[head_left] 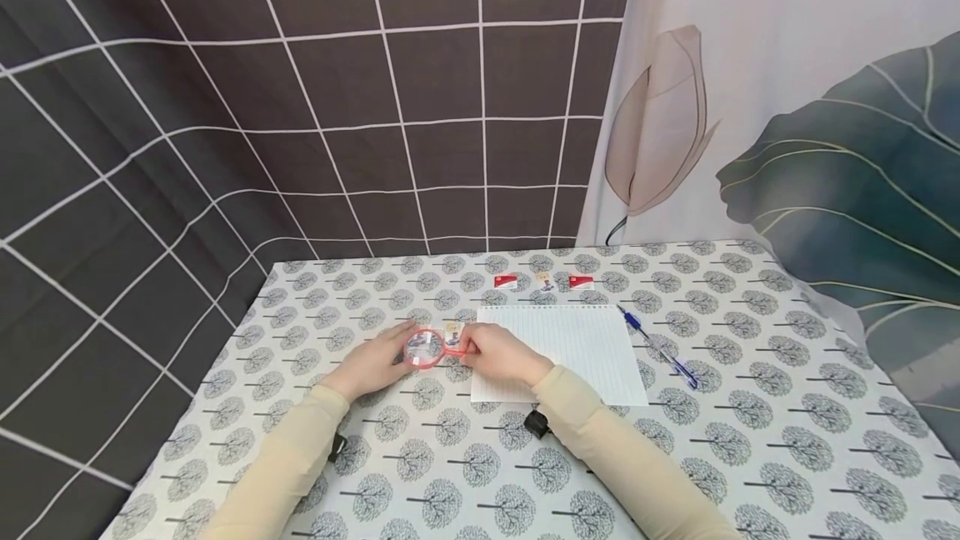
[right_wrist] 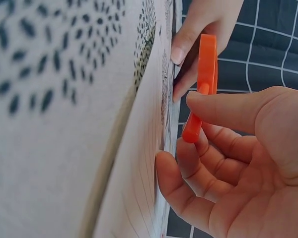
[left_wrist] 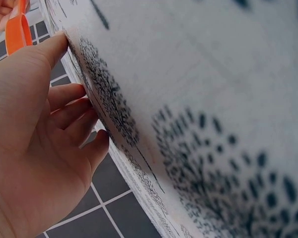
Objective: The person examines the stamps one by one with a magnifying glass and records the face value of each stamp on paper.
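My right hand [head_left: 498, 352] pinches the short handle of a small red-orange magnifying glass [head_left: 424, 349] between thumb and fingers. In the right wrist view the handle [right_wrist: 191, 128] shows under the thumb, the round frame [right_wrist: 207, 64] seen edge-on. The lens is over the table just right of my left hand [head_left: 372, 362], with dark and light shapes showing through it. The left hand's fingertips [left_wrist: 100, 144] rest at the cloth, nothing visible in its grip. A small tan picture card [head_left: 452, 330] lies between the lens and the right hand, partly hidden.
A lined notepad [head_left: 581, 357] lies under and beyond the right hand, with a blue pen [head_left: 660, 348] to its right. Farther back, two red-and-white cards [head_left: 506, 282] flank another picture card [head_left: 545, 282]. The tree-patterned cloth [head_left: 480, 465] covers the table.
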A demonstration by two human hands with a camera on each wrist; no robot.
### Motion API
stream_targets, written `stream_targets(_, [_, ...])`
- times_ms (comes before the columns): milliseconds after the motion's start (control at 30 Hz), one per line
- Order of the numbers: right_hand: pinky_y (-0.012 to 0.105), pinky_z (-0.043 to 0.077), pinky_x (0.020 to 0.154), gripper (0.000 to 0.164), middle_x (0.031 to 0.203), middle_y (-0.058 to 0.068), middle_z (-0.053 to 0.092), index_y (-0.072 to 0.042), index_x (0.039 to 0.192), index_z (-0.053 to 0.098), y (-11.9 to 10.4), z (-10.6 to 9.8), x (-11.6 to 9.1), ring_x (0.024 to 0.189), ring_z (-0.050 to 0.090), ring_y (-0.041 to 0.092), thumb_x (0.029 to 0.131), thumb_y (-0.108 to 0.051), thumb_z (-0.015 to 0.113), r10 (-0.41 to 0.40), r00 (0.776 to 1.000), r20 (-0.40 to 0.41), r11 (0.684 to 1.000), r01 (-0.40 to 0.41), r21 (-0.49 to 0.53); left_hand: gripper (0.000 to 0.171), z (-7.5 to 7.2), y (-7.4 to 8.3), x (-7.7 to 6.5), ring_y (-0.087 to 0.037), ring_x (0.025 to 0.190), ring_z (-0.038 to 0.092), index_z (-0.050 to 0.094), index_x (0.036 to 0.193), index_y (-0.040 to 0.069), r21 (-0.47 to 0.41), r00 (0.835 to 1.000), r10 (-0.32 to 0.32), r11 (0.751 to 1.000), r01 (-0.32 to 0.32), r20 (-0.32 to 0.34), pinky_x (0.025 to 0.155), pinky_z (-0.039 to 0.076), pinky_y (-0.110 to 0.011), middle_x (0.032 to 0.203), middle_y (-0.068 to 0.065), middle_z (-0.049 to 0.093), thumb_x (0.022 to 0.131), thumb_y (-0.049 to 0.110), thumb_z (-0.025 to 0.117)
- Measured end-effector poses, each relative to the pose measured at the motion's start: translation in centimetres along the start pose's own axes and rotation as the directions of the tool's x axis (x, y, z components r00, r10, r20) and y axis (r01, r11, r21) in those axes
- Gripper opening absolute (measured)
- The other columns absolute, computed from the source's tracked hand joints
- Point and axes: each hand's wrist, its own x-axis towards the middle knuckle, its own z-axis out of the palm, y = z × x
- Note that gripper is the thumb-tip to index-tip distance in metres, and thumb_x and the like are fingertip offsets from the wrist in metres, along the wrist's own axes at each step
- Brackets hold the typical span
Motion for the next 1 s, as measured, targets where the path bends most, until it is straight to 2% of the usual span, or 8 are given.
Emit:
stream_targets(333, [0.023, 0.05, 0.066, 0.008, 0.076, -0.004, 0.057, -0.009, 0.094, 0.064, -0.3, 0.08, -0.22, 0.068, 0.051, 0.009, 0.092, -0.003, 0.069, 0.01, 1.0, -0.001, 1.0, -0.01, -0.009, 0.067, -0.08, 0.32, -0.15, -0.042, 0.141, 0.04, 0.04, 0.153, 0.003, -0.017, 1.0, -0.003, 1.0, 0.003, 0.005, 0.114, 0.036, -0.057, 0.16, -0.017, 0.034, 0.097, 0.029, 0.066])
stream_targets(1000, [0.024, 0.05, 0.067, 0.006, 0.077, -0.004, 0.058, -0.009, 0.095, 0.064, -0.65, 0.11, -0.08, 0.069, 0.052, 0.009, 0.093, -0.004, 0.068, 0.009, 1.0, 0.003, 1.0, -0.009, -0.027, 0.067, 0.01, -0.02, -0.1, -0.041, 0.14, 0.042, 0.041, 0.152, 0.002, -0.008, 1.0, -0.003, 1.0, 0.003, 0.0, 0.114, 0.037, -0.056, 0.159, -0.018, 0.036, 0.096, 0.029, 0.067])
